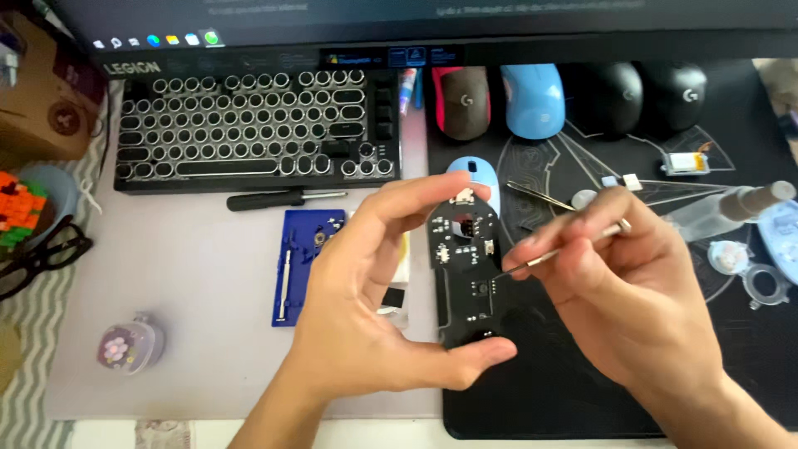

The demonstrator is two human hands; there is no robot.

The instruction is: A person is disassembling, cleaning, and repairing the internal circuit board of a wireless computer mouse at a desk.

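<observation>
My left hand (pixel 366 291) holds a black circuit board (pixel 465 266) upright between thumb and fingers, gripping it at top and bottom. In my right hand (pixel 623 283) is a thin metal tool (pixel 553 254), pinched in the fingers, with its tip touching the board's right edge near the middle. Behind the board lies a light blue mouse shell (pixel 478 173), partly hidden.
A black round-key keyboard (pixel 249 125) sits at the back left with a screwdriver (pixel 283 198) before it. A blue tool tray (pixel 303 258) lies left of my hand. Several mice (pixel 532 100) line the back of the black mat (pixel 549 391). Tweezers (pixel 540 196), small parts and glasses (pixel 37 258) lie about.
</observation>
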